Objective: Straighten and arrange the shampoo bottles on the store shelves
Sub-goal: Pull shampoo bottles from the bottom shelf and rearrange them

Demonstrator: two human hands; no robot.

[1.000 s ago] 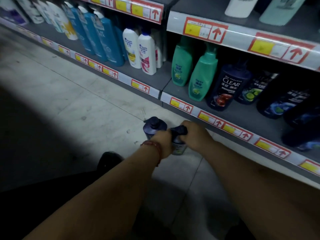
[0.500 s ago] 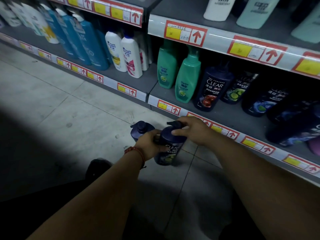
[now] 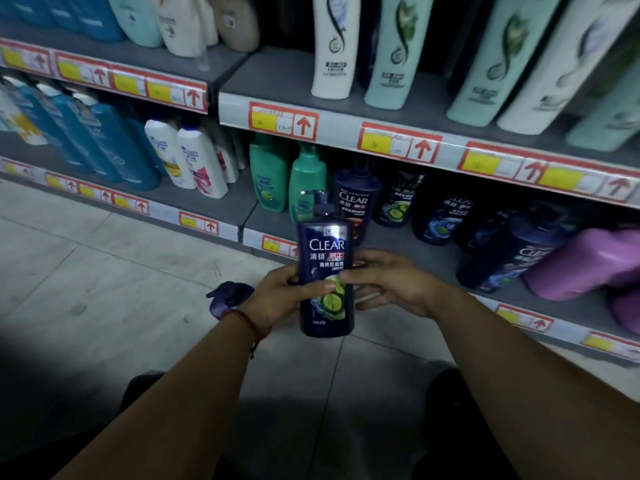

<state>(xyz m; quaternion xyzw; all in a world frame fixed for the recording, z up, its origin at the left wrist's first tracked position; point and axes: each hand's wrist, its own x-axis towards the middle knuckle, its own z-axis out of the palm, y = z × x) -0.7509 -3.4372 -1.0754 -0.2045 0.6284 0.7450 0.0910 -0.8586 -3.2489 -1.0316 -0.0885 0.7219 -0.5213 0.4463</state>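
From the head camera, a dark blue CLEAR bottle [image 3: 326,271] is held upright in the air, near the low shelf [image 3: 408,251], with its label facing us. The left hand [image 3: 282,297] wraps around its left side and grips it. The right hand [image 3: 388,284] has its fingers spread, with only the fingertips touching the front. A second dark bottle [image 3: 227,299] stands on the floor [image 3: 104,271], just left of the left hand. Further along the low shelf, a purple bottle [image 3: 588,265] lies tipped over on the right. I think most of the job is still left: both dark bottles need a spot on the shelf.
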